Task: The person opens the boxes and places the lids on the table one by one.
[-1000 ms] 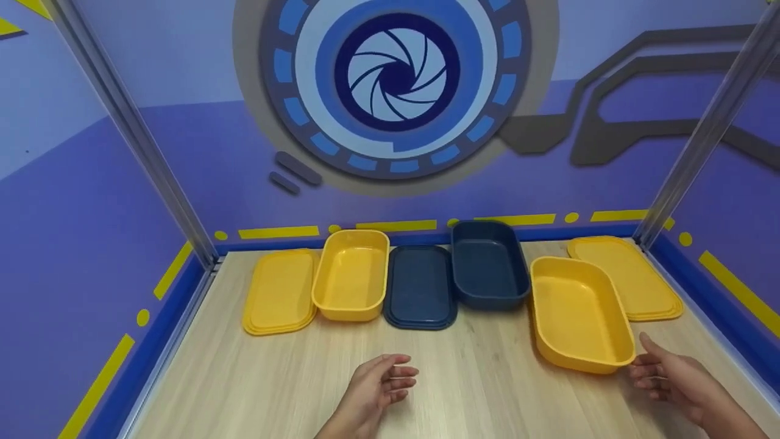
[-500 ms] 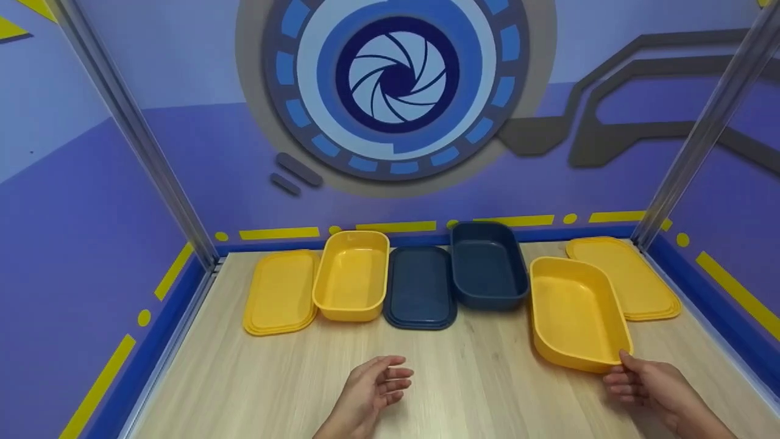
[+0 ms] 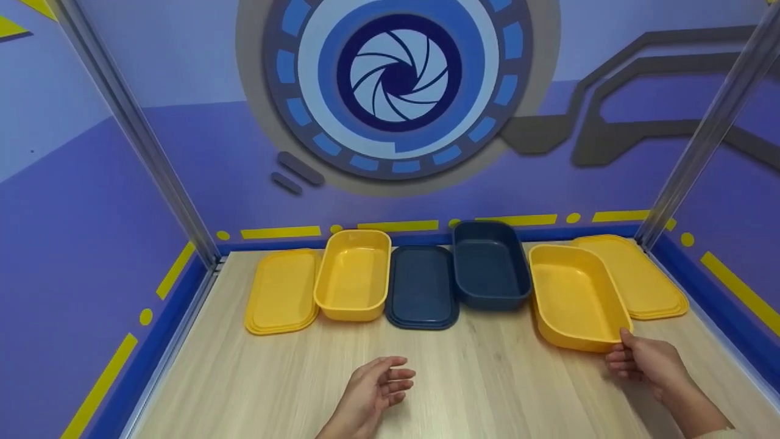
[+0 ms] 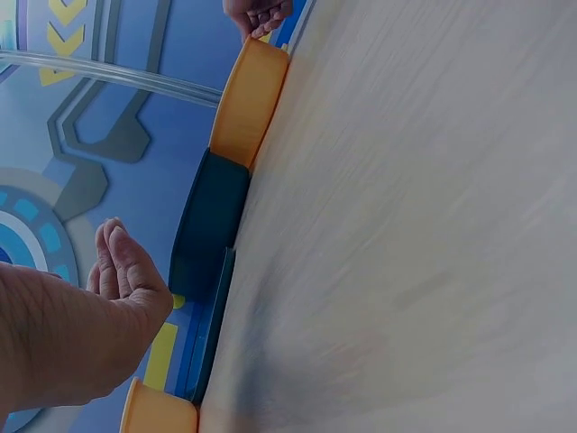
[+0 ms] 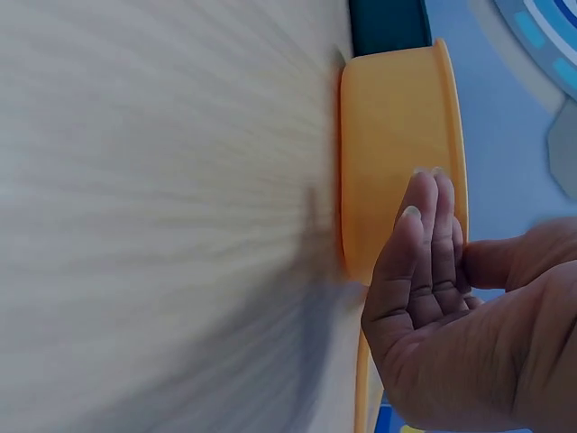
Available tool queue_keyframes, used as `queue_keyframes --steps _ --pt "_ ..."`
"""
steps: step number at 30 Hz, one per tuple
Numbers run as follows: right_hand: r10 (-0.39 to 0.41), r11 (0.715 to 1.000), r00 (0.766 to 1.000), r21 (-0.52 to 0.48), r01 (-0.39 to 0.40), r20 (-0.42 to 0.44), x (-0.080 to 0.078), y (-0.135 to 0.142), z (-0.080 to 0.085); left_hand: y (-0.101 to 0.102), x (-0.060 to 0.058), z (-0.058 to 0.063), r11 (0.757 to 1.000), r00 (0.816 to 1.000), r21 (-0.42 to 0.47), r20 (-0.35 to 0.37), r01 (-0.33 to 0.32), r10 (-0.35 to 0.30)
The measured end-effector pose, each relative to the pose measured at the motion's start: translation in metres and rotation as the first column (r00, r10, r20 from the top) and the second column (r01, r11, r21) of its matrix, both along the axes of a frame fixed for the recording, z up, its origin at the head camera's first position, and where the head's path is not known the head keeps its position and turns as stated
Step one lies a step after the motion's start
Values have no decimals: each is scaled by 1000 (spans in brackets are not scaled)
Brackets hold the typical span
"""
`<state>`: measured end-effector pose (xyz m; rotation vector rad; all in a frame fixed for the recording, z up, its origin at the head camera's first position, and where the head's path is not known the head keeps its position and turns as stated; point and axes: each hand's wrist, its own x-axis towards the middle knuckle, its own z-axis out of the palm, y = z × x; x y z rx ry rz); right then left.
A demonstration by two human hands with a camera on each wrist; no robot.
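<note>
At the right of the head view, my right hand pinches the near right corner of a yellow box, thumb over the rim. In the right wrist view the fingers lie along the outer wall of the yellow box. Partly behind that box lies a yellow lid. My left hand hovers over the front middle of the table, fingers relaxed and holding nothing. Beyond it is a dark blue lid, lying flat beside a deep dark blue box.
Left of the blue lid stands another yellow box, with a second yellow lid beside it. All these pieces line the back of the wooden table. Printed panels enclose the back and sides.
My right hand came in to the corner of the right yellow box, took hold, and the box shifted back toward the wall. My left hand has stayed nearly in place.
</note>
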<state>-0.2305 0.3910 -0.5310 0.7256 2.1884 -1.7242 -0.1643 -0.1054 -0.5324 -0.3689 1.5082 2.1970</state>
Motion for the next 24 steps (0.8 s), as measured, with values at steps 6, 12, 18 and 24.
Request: queue_keyframes --steps 6,12,18,24 --pt "15 998 998 68 -11 -67 -16 -2 1 -3 1 0 1000 1000 -6 -3 -9 9" --pt "-15 994 995 109 26 -103 -31 -5 0 -5 2 -1 1000 1000 -26 -3 -12 12" --pt "-85 988 992 120 95 -93 -47 -4 0 -9 1 2 999 1000 -30 6 -18 18" --pt "-134 984 988 109 141 -73 -62 -5 1 -15 -1 7 999 999 -25 -2 -47 47"
